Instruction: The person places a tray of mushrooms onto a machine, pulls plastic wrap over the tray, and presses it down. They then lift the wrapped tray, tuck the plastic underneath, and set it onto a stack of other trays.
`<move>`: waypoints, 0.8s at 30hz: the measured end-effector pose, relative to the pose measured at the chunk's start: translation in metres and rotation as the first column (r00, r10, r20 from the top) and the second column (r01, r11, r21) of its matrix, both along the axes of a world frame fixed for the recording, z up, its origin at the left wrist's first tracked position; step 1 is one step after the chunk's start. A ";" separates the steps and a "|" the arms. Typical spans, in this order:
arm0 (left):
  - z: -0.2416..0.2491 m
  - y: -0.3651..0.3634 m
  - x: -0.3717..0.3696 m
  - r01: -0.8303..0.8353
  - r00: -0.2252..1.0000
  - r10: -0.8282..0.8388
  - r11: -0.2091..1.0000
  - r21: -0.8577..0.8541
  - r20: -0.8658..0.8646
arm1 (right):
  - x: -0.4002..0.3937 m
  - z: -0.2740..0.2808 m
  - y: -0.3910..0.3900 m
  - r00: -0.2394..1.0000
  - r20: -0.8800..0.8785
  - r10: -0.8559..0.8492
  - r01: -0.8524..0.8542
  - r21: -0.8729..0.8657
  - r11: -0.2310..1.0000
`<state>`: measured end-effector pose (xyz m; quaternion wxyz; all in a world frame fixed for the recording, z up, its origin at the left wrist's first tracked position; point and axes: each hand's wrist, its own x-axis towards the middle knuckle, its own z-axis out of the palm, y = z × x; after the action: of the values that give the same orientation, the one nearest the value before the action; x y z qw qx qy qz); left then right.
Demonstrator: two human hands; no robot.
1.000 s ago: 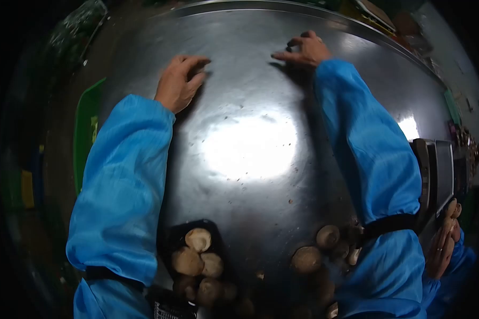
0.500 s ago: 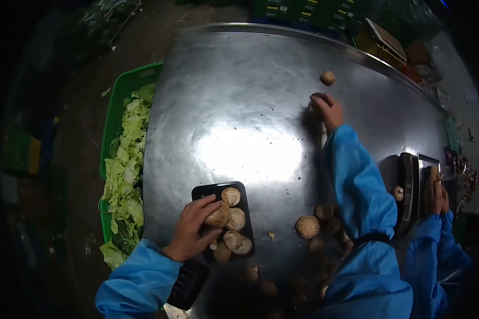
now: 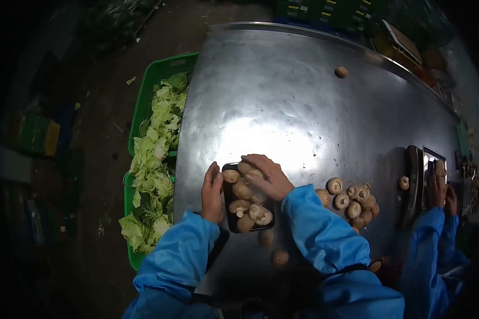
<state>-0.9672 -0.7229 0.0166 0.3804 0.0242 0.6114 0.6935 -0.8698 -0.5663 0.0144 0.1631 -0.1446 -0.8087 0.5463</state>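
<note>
A black tray (image 3: 226,201) holds several brown-capped mushrooms (image 3: 241,189), some with pale stems showing. My left hand (image 3: 212,195) stands upright along the tray's left side, fingers stretched out and empty. Over the upper right of the tray reaches my right hand (image 3: 270,179), its fingers extended and apart on the mushrooms there, partly hiding them. Whether it still bears on a particular mushroom is hard to make out. To the right of my right forearm, loose mushrooms (image 3: 353,209) lie in a pile on the metal table (image 3: 239,69).
Green crates (image 3: 142,109) of leafy cabbage trimmings (image 3: 150,154) stand along the table's left edge. A lone mushroom (image 3: 341,72) lies far back. At right, another person's hands (image 3: 438,192) work by a scale (image 3: 413,183), with a mushroom (image 3: 404,183) near it.
My right hand has come back from the far part of the table to the tray. My left hand has shifted off the mushrooms to the tray's left side. The view has moved too.
</note>
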 end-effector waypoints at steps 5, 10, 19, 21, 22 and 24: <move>0.007 -0.013 0.031 0.005 0.997 -0.003 1.000 -0.025 0.082 | 0.001 -0.010 -0.014 0.994 -0.034 -0.102 0.107 0.224 0.969; -0.002 -0.010 0.032 -0.025 0.985 0.018 0.999 0.039 0.173 | 0.012 -0.017 -0.031 0.970 0.030 -0.240 0.218 0.321 0.922; -0.014 0.002 0.067 0.189 0.980 -0.197 0.971 0.145 0.042 | 0.056 -0.002 -0.032 0.879 0.128 -0.460 0.468 -0.049 0.882; 0.017 0.018 0.086 0.234 0.970 -0.241 0.960 0.151 0.029 | 0.075 0.019 -0.026 0.856 0.183 -0.483 0.503 -0.079 0.861; 0.035 0.029 0.097 0.261 0.959 -0.277 0.945 0.195 0.057 | 0.088 0.032 -0.017 0.845 0.123 -0.521 0.526 -0.009 0.851; 0.051 0.057 0.122 0.335 0.932 -0.358 0.907 0.255 0.048 | 0.119 0.059 0.006 0.804 0.036 -0.593 0.592 0.042 0.805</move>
<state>-0.8448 -0.6658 0.0679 0.5200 0.1461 0.4896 0.6845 -0.7509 -0.5607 0.0735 0.3085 -0.4001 -0.7346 0.4530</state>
